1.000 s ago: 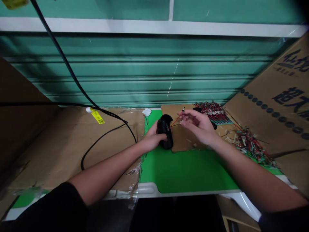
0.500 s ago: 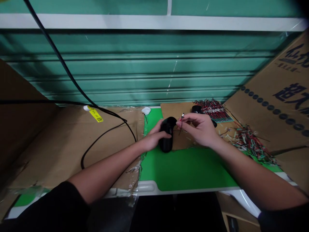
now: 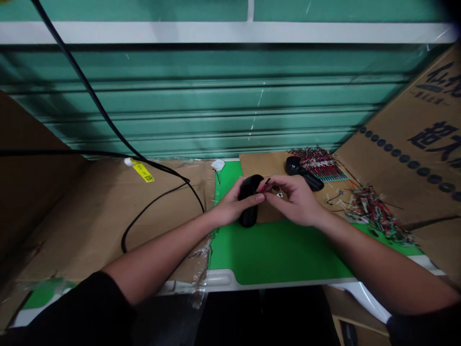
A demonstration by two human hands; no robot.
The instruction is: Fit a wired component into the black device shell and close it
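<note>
A black curved housing [image 3: 248, 216] stands over the green mat, with my left hand [image 3: 233, 204] wrapped round its left side and the thumb reaching across its front. Close against its right side, my right hand [image 3: 293, 199] pinches a small part with red and black wires [image 3: 265, 185] between thumb and fingertips. The left thumb tip is beside that wired part. A small white loop shows under the right fingers. Behind the right hand lies another black housing [image 3: 312, 181] on the cardboard.
Rows of red-and-black wired parts [image 3: 326, 168] lie at the back right, with a tangled wire pile [image 3: 383, 216] nearer. Cardboard [image 3: 162, 192] covers the left, crossed by a black cable [image 3: 104, 113] with a yellow tag [image 3: 143, 170]. A printed carton [image 3: 403, 144] stands right.
My right hand has moved down and slightly left, bringing the wired part against the held housing. My left thumb has stretched right towards it. More of the other black housing shows.
</note>
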